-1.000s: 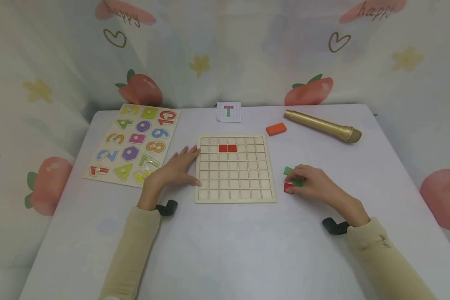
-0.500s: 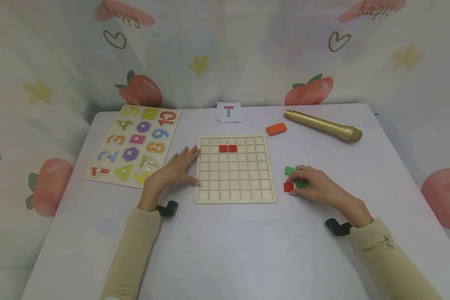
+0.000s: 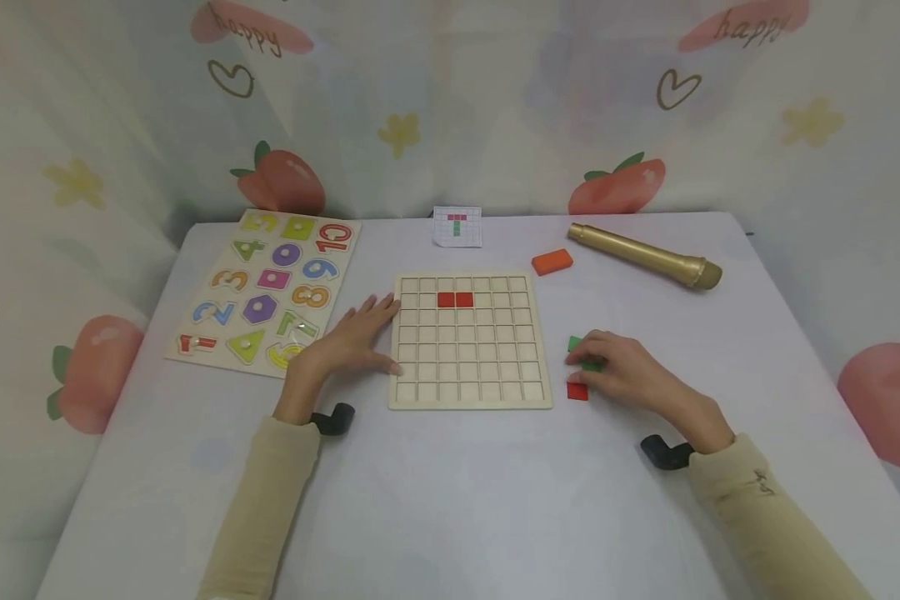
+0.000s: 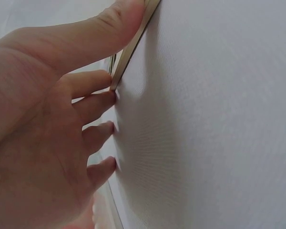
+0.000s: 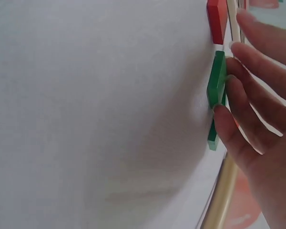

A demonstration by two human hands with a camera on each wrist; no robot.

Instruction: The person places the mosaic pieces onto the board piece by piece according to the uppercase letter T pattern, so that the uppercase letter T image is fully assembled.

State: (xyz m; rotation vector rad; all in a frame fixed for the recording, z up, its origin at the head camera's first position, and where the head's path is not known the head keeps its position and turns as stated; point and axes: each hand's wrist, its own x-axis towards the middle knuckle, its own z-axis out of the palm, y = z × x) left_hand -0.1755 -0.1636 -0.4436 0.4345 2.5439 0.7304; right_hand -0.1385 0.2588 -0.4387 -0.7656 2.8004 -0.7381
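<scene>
My left hand (image 3: 351,340) rests with spread fingers along the left edge of the wooden grid board (image 3: 468,396), thumb on its lower left edge. Two red square tiles (image 3: 455,299) lie side by side in the board's second row. Right of the board, my right hand (image 3: 626,367) hovers low over the loose tiles, thumb and forefinger apart. In the right wrist view, its lower fingers touch a green tile (image 5: 217,78). Another green tile (image 5: 212,137) lies beside that one, partly hidden. A loose red tile (image 3: 577,391) lies just below the thumb.
A number-and-shape puzzle board (image 3: 258,310) lies at the left, close to my left forearm. Behind the grid board stands a card (image 3: 457,227) with a T pattern. An orange block (image 3: 552,262) and a gold microphone (image 3: 645,257) lie at the back right.
The loose red tile has shifted toward me, away from the green ones. My right hand has moved slightly left over the tiles. The left hand stays in place on the board.
</scene>
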